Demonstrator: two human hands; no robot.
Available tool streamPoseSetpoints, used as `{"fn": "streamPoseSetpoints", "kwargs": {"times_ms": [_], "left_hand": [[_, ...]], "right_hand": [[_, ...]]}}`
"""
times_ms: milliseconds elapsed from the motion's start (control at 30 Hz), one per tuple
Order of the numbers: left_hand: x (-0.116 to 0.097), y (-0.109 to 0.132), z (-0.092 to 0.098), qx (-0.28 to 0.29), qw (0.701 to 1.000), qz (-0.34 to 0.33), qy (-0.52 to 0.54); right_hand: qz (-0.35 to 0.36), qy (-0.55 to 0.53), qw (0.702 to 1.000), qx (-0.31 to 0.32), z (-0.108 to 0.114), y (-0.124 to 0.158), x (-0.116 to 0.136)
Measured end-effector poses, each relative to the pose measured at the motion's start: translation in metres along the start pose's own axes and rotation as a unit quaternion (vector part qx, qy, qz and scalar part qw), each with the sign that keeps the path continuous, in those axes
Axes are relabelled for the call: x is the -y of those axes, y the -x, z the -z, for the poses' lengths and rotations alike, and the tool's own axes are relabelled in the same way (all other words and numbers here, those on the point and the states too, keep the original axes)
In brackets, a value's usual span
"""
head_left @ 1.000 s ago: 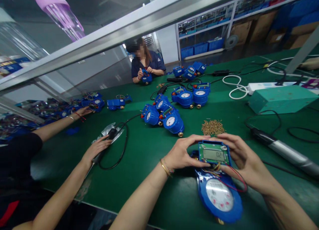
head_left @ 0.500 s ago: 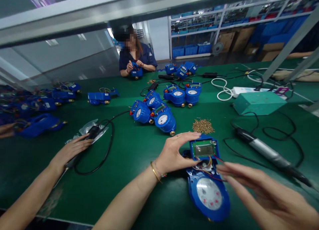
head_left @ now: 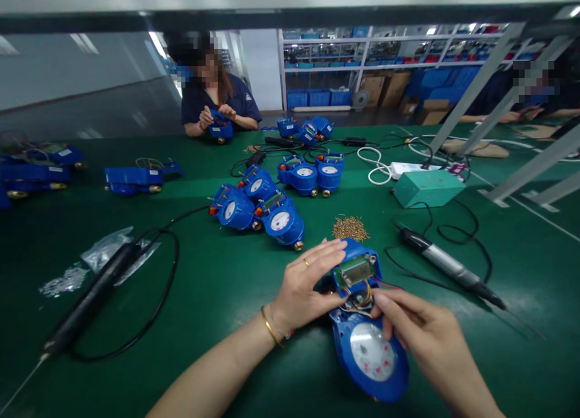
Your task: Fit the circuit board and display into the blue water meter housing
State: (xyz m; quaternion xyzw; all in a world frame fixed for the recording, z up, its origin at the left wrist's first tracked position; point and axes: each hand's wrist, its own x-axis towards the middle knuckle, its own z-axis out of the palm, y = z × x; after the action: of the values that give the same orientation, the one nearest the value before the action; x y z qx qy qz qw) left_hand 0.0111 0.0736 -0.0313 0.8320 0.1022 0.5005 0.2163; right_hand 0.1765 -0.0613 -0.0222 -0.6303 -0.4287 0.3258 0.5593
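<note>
A blue water meter (head_left: 393,379) lies before me, its lid tilted open to show a small LCD display (head_left: 357,273) on a green board. My left hand (head_left: 303,288) is wrapped round the lid, thumb at its lower edge and fingers over the top. Thin coloured wires (head_left: 362,297) run between the lid and the body. At these wires, my right hand (head_left: 419,327) has its fingers pinched together, with a red wire looping into them. The fingertips partly cover the wiring. Just behind the meter is a pile of small brass screws (head_left: 350,229).
An electric screwdriver (head_left: 446,264) lies to the right, another screwdriver (head_left: 93,297) to the left beside a plastic bag (head_left: 106,249). Several blue meters (head_left: 283,220) stand ahead. A green box (head_left: 428,188) is by a power strip. A co-worker (head_left: 222,104) handles a meter opposite.
My right hand has moved inward to the wires and closed its fingers there. At left, another person's hand has let go of the screwdriver and left the view. The view has turned.
</note>
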Motion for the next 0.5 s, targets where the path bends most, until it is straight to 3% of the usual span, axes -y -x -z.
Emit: {"fn": "streamPoseSetpoints", "kwargs": {"times_ms": [267,500], "left_hand": [[0.0009,0.0033,0.0041,0.015,0.995,-0.077,-0.065],[-0.0004,0.0044,0.0081,0.038,0.992,-0.094,-0.08]], "right_hand": [[-0.127,-0.045,0.991,0.022,-0.0068,-0.0095,0.005],[-0.141,-0.048,0.989,0.023,-0.012,-0.0092,0.0049]]}}
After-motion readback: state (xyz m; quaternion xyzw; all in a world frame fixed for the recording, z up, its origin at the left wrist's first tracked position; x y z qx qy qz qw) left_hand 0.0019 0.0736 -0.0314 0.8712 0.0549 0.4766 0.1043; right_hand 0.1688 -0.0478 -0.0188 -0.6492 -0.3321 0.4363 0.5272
